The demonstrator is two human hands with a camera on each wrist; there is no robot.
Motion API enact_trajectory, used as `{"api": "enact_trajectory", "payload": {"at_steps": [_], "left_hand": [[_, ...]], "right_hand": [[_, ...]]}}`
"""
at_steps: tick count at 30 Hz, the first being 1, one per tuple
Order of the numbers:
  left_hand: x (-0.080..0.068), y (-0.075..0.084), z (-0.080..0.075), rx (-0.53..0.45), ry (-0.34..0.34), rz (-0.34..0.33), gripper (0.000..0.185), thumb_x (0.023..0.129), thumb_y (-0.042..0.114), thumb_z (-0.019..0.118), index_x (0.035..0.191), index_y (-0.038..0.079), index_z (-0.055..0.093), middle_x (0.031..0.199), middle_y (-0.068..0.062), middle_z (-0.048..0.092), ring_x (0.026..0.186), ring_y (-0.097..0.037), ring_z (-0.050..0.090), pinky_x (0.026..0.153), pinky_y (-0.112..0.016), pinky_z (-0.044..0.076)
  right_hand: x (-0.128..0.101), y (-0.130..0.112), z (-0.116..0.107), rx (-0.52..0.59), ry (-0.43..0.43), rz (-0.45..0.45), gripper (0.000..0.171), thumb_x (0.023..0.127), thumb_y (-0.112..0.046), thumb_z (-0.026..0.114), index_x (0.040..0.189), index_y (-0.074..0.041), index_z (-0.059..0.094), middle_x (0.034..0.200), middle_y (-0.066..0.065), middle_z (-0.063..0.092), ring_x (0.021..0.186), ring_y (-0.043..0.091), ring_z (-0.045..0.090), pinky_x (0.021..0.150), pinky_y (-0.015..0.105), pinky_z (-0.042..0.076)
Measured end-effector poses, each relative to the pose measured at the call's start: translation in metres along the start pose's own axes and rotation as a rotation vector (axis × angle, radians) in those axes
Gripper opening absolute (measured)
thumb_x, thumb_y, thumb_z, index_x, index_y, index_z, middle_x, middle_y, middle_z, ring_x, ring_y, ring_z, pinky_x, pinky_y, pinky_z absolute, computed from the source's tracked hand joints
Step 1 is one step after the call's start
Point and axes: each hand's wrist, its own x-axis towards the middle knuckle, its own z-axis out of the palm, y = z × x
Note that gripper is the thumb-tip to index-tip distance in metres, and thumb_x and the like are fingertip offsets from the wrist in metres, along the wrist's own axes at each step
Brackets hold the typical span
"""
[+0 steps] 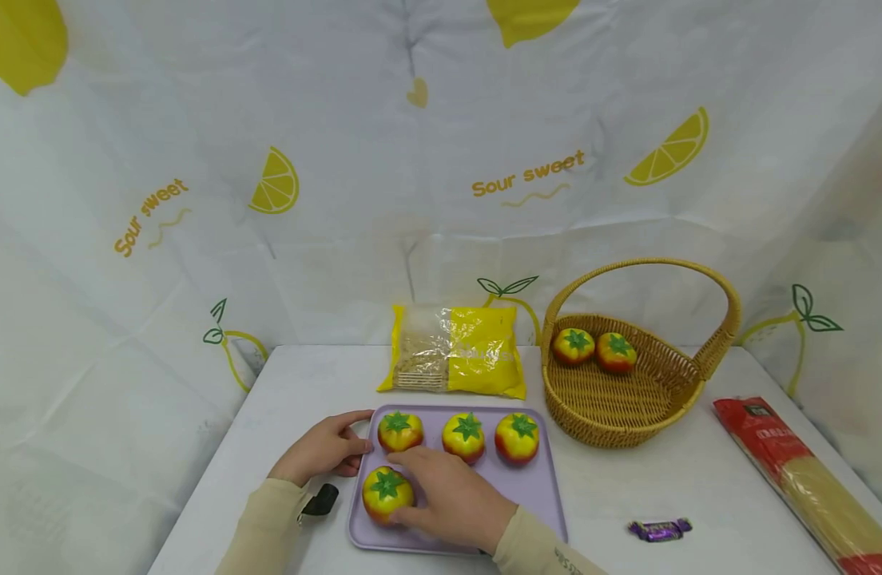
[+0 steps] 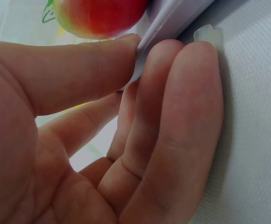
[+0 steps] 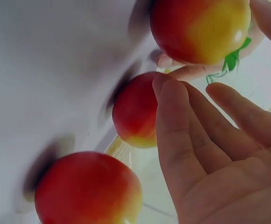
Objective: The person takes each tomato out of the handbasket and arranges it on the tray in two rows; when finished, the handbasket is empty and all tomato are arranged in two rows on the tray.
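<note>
The right hand [image 1: 451, 499], fingers loosely spread, reaches around the red-yellow toy tomato [image 1: 387, 494] at lower centre of the lilac plastic tray [image 1: 549, 499], not yet closed on it. The left hand [image 1: 322, 451] pinches the tray's left rim. Next, I judge, the fingers must close and lift toward the woven wicker basket [image 1: 628, 399], holding 2 already.

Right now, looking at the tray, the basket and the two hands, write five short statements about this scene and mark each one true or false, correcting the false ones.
1. Four toy tomatoes lie on the purple tray. True.
2. The wicker basket holds three tomatoes. False: it holds two.
3. The left hand holds the tray's left edge. True: thumb and fingers pinch it.
4. The right hand rests in the basket. False: it is over the tray, at the front tomato.
5. The wrapped candy lies on the tray. False: it lies on the table, right of the tray.
</note>
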Motion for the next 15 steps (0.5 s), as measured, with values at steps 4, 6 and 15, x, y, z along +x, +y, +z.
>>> {"api": "enact_trajectory", "payload": {"at_steps": [4,6,15], "left_hand": [[-0.0002,0.0010,0.0002,0.004,0.001,0.002,0.062,0.091,0.021,0.075,0.148,0.015,0.050,0.088,-0.010,0.065,0.065,-0.015,0.066,0.062,-0.031,0.062],[-0.0005,0.0016,0.0002,0.005,0.001,0.002,0.062,0.091,0.020,0.075,0.148,0.015,0.050,0.088,-0.010,0.065,0.065,-0.015,0.065,0.062,-0.031,0.062],[-0.0012,0.0012,0.0007,0.017,0.016,-0.009,0.062,0.090,0.022,0.076,0.147,0.017,0.052,0.087,-0.009,0.064,0.064,-0.015,0.065,0.061,-0.032,0.061]], "right_hand": [[-0.0007,0.0007,-0.0047,-0.003,-0.004,0.007,0.065,0.087,-0.049,0.077,0.144,-0.028,0.053,0.139,-0.013,0.059,0.122,0.002,0.057,0.105,0.036,0.053],[-0.0011,0.0014,-0.0058,-0.008,0.001,0.000,0.064,0.087,-0.048,0.076,0.143,-0.028,0.054,0.139,-0.015,0.059,0.123,0.003,0.056,0.105,0.036,0.053],[-0.0037,0.0017,-0.0105,-0.025,0.013,-0.034,0.061,0.088,-0.047,0.076,0.141,-0.024,0.057,0.138,-0.014,0.060,0.123,0.002,0.057,0.105,0.034,0.052]]}}
